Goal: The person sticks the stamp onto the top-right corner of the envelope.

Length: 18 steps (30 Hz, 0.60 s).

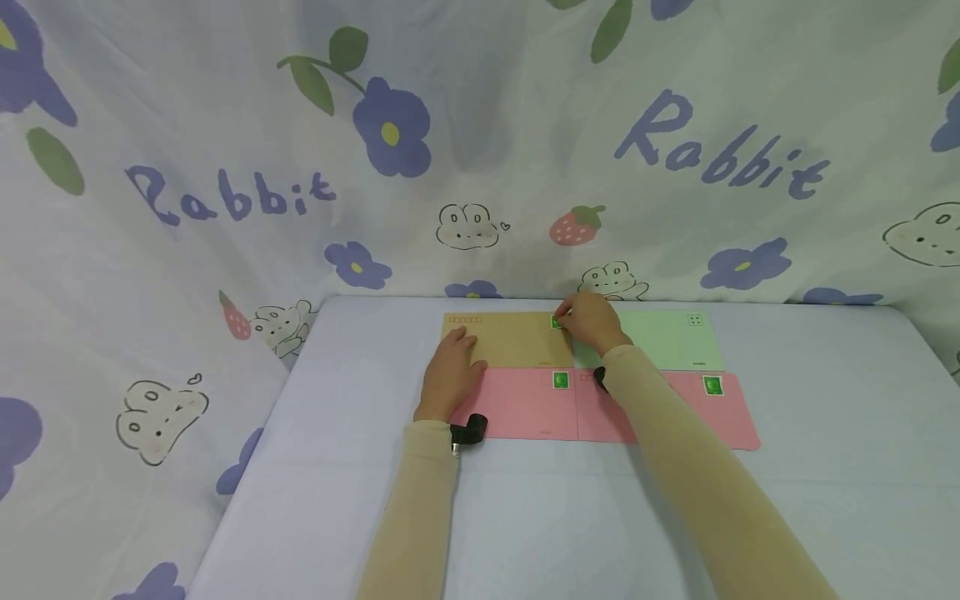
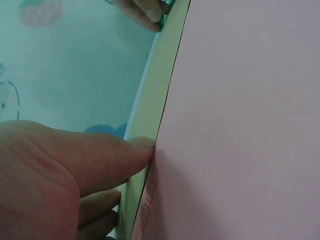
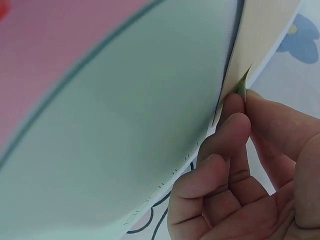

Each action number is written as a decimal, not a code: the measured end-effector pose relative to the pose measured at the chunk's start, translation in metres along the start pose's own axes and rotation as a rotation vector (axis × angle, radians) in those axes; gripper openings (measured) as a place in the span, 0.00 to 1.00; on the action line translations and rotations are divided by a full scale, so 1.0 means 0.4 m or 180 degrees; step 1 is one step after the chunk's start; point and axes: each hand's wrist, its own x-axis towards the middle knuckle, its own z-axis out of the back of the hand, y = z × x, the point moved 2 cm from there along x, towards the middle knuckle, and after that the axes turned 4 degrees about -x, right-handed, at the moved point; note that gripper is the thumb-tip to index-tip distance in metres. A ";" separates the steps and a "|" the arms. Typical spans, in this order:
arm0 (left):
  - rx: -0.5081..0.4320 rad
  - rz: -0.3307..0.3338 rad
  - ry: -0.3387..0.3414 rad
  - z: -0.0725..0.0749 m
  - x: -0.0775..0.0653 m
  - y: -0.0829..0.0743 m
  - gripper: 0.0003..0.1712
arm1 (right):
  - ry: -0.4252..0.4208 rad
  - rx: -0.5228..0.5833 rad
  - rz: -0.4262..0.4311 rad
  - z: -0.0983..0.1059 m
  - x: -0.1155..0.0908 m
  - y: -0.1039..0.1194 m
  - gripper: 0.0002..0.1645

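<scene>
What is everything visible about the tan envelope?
The tan envelope looks like paper and lies flat, behind a pink envelope and left of a pale green envelope. It bears a row of small boxes upper left and tiny print lower right. The left hand rests on its left end; the right hand pinches a green stamp at its upper right corner.

Pink envelopes (image 1: pixel 525 408) spread across the centre of the frame before me, beneath a tan envelope (image 1: pixel 517 343) and, to its right, a pale-green envelope (image 1: pixel 663 342). White-edged green stamps (image 1: pixel 561 380) dot the pink pair. Cream sleeves (image 1: pixel 427 517) cross a white table (image 1: pixel 525 525); above, violet flowers (image 1: pixel 392 129), red strawberries (image 1: pixel 576 227) and black-outlined rabbits (image 1: pixel 467 227) pattern a white cloth (image 1: pixel 510 125).
</scene>
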 end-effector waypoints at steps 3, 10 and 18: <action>-0.0002 0.0004 -0.0009 -0.001 0.001 0.002 0.28 | -0.0006 -0.0046 0.0000 0.000 0.000 0.002 0.10; 0.0019 0.0014 -0.0002 -0.001 -0.001 0.001 0.28 | -0.0061 -0.0061 0.0026 -0.001 -0.003 0.005 0.09; 0.0046 0.0014 0.0020 0.000 -0.001 -0.002 0.28 | -0.0089 -0.0022 0.0010 -0.003 -0.009 0.008 0.11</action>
